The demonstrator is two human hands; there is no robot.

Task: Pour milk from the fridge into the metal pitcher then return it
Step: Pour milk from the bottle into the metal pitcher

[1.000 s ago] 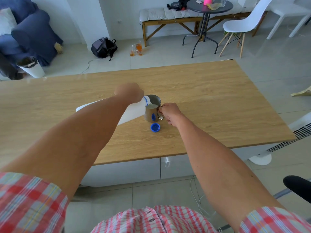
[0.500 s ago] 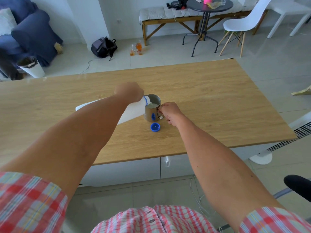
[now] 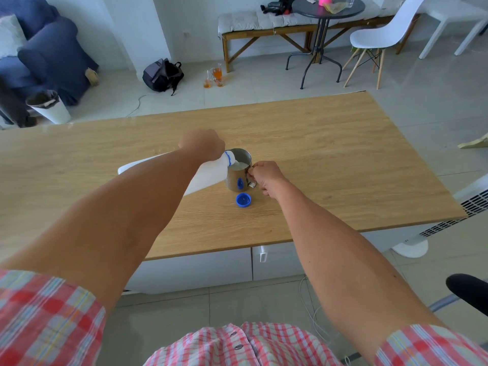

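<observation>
A white plastic milk bottle (image 3: 208, 174) lies tipped to the right, its open mouth over the rim of the metal pitcher (image 3: 237, 173). My left hand (image 3: 202, 143) grips the bottle near its neck from above. White milk shows inside the pitcher, which stands upright on the wooden table (image 3: 330, 165). My right hand (image 3: 265, 177) is closed on the pitcher's handle on its right side. The bottle's blue cap (image 3: 243, 200) lies open side up on the table just in front of the pitcher. My left forearm hides much of the bottle's body.
Beyond the table, on the floor, are a dark backpack (image 3: 163, 75), small glasses of amber liquid (image 3: 215, 76), a white bin (image 3: 50, 107) and a blue armchair (image 3: 50, 54). A round black table (image 3: 327, 11) and a white chair (image 3: 380, 35) stand far right. A white heater (image 3: 475, 199) is beside the table's right edge.
Both hands hold nearly still. The bottle stays tipped over the pitcher and the milk level inside looks a little higher.
</observation>
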